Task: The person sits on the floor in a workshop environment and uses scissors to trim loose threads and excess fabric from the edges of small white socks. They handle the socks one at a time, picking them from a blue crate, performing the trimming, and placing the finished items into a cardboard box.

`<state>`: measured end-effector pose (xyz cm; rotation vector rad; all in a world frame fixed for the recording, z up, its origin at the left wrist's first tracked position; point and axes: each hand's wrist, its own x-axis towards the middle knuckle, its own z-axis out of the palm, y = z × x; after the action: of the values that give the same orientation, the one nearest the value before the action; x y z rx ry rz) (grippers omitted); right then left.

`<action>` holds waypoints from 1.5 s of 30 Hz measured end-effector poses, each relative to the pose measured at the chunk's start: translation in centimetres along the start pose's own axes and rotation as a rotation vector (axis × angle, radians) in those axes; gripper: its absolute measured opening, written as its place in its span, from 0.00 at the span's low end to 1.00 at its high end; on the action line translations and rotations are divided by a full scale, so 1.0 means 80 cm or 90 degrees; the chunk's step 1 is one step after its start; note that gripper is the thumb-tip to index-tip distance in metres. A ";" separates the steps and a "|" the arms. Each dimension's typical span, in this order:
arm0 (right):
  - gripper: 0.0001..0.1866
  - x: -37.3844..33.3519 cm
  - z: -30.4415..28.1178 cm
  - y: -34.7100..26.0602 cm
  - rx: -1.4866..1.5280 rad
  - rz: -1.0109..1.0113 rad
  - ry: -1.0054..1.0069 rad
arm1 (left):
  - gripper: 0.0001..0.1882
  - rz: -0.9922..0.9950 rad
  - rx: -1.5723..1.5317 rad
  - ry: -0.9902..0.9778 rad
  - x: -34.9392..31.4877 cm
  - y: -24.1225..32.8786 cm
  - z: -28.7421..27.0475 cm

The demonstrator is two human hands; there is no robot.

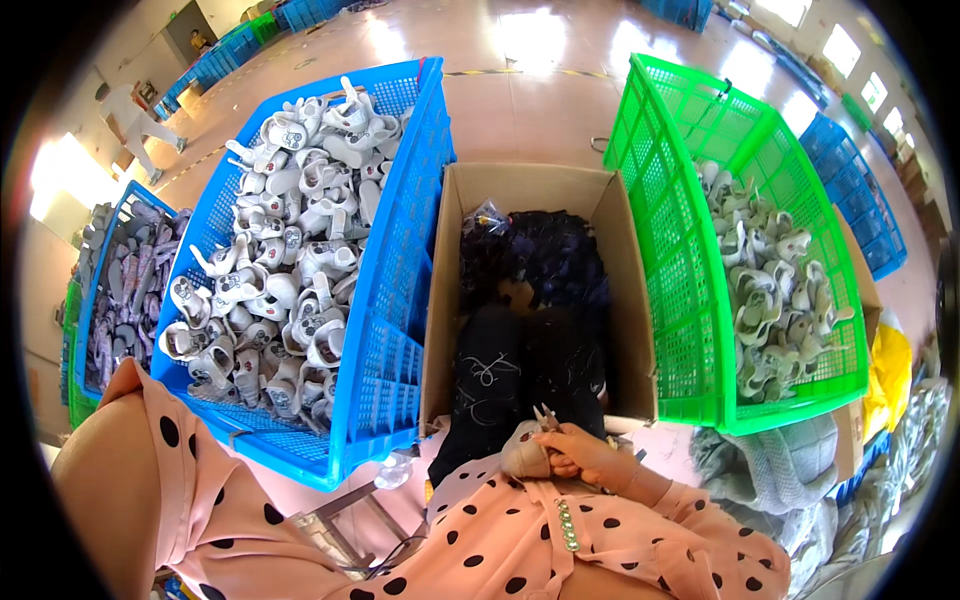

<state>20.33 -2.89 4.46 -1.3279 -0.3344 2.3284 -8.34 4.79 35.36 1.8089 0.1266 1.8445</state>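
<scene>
At my lap, my right hand is closed, with a pale grey-beige clog held against it. Two short pointed tips of what look like thread snips stick up from its fingers. My left arm reaches out at the lower left in a dotted pink sleeve, and its hand lies outside the picture. Beside my knees on the left, a blue crate is heaped with pale clogs. To the right, a green crate holds more pale clogs.
Between the crates stands an open cardboard box with dark scraps and a clear plastic bag inside. Farther left is a crate of purplish shoes. Grey knitted cloth and a yellow bag lie at right. Another person walks at far left.
</scene>
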 end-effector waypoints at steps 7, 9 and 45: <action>0.08 -0.010 0.001 -0.009 0.024 0.010 0.011 | 0.20 -0.023 0.050 -0.018 -0.039 -0.025 0.024; 0.08 -0.010 0.000 -0.003 0.019 0.014 0.007 | 0.20 -0.033 0.054 -0.016 -0.040 -0.030 0.023; 0.10 -0.001 0.006 0.003 -0.046 -0.040 -0.005 | 0.18 -0.073 0.177 -0.118 0.008 -0.014 0.020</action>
<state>19.87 -3.19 4.69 -1.3226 -0.4608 2.2904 -6.47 5.53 35.64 2.1044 0.4268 1.6341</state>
